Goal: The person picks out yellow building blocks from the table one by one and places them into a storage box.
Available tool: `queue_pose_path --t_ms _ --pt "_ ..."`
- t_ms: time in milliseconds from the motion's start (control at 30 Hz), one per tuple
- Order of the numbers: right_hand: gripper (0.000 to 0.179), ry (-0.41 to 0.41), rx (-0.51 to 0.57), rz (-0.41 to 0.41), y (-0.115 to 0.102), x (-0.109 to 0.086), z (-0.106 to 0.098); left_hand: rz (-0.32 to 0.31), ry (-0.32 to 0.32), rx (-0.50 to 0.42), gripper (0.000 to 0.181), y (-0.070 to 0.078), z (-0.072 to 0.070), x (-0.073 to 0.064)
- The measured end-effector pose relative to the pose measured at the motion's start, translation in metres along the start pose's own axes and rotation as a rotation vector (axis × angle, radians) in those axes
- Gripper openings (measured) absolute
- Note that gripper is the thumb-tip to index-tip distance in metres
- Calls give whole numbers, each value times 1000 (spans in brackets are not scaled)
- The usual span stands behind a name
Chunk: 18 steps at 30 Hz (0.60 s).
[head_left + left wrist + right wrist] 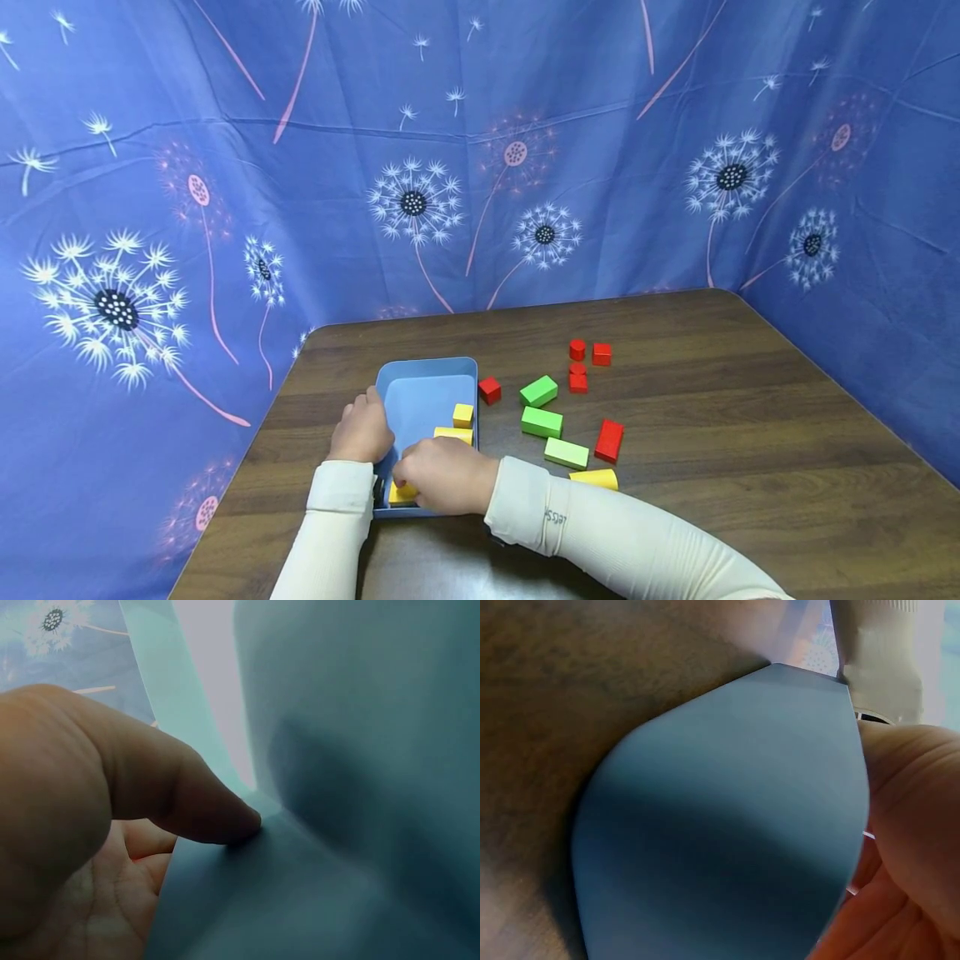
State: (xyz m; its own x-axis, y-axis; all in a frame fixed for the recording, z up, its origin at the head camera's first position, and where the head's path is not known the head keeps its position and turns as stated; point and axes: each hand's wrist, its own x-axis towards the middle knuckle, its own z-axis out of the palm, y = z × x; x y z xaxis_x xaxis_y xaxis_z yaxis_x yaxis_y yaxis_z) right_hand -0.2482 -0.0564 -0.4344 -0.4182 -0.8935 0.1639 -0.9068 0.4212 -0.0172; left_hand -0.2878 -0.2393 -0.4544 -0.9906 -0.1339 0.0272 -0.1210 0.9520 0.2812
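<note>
A shallow blue tray (423, 367) lies on the table, with yellow blocks along its right side and near end. My left hand (362, 427) grips the tray's left wall; the left wrist view shows the thumb (187, 784) pressed inside and the other fingers outside. Over the near end, my right hand (448, 475) reaches into the tray, its fingers on a yellow block (402, 495) that they partly cover. Farther up in the tray are a yellow cylinder (454, 435) and a small yellow cube (463, 415). The right wrist view shows mostly the tray's outer wall (727, 810), hiding the fingertips.
Right of the tray lie a red cube (490, 390), several green blocks (542, 422), a red block (609, 440) and a yellow half-covered piece (596, 479) by my right sleeve. Small red pieces (577, 349) sit farther back. A blue dandelion-print cloth (480, 167) hangs behind the wooden table.
</note>
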Motion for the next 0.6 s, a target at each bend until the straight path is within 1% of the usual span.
queue_pose_path --t_ms 200,367,600 --pt "20 -9 26 0 2 -1 1 3 3 8 74 0 1 1" --pt "18 -6 20 -7 4 -3 1 -3 -6 8 74 -1 1 3" --pt "17 11 29 7 5 -8 0 -8 -8 4 73 -1 3 3"
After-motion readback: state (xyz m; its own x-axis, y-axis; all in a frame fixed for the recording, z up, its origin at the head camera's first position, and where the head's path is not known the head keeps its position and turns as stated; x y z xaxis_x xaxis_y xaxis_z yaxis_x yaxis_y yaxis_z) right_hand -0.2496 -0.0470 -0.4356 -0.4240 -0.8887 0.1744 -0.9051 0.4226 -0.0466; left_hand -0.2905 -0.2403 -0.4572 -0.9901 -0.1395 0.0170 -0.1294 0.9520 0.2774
